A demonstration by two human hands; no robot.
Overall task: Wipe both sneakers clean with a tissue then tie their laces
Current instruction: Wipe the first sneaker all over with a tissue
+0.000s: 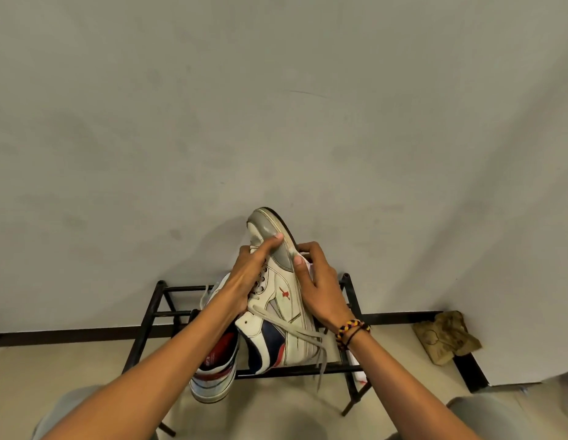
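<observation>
While our left hand (pixel 249 274) grips the stiff, light sneaker (pixel 282 293) at its laces, right-hand fingers (pixel 300 260) pinch soft tissue (pixel 309 265) against the sole

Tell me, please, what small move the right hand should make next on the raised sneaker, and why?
Probably slide the tissue along the sole edge toward the heel. The left hand steadies the raised sneaker by its grey toe cap, and the right hand presses the tissue near the toe only. The laces hang loose, so tying seems to come later.
</observation>
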